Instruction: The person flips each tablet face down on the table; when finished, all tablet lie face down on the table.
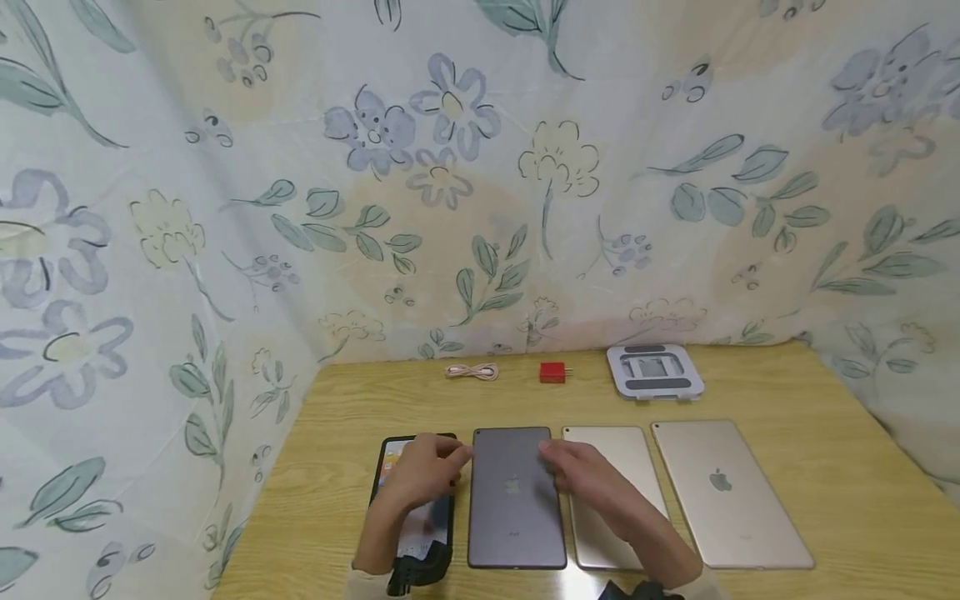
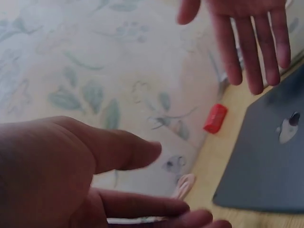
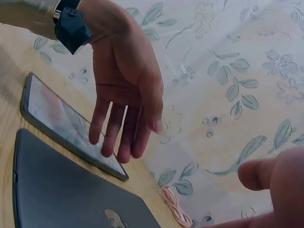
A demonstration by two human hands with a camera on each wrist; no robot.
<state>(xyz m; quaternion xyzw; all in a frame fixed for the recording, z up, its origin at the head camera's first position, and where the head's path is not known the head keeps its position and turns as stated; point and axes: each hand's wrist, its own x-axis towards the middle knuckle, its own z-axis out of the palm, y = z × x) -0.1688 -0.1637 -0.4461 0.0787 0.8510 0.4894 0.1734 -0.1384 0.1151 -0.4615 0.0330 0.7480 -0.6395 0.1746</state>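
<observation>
A dark grey tablet (image 1: 513, 521) lies back up on the table, its apple logo showing. My left hand (image 1: 422, 473) is by its left edge, above a black-framed tablet (image 1: 415, 533) with a lit screen, which it partly hides. Over the right edge of the grey tablet is my right hand (image 1: 588, 477), covering part of a gold tablet (image 1: 611, 442). Both hands hold nothing; their fingers are extended and apart in the wrist views. The left wrist view shows the grey tablet (image 2: 266, 161) below the right hand (image 2: 249, 42).
Another gold tablet (image 1: 731, 492) lies at the right. Along the back of the wooden table (image 1: 360, 400) are a coiled pink cable (image 1: 472, 372), a red charger plug (image 1: 552, 372) and a folded grey-white stand (image 1: 655, 372). Floral cloth (image 1: 480, 225) hangs behind and at the sides.
</observation>
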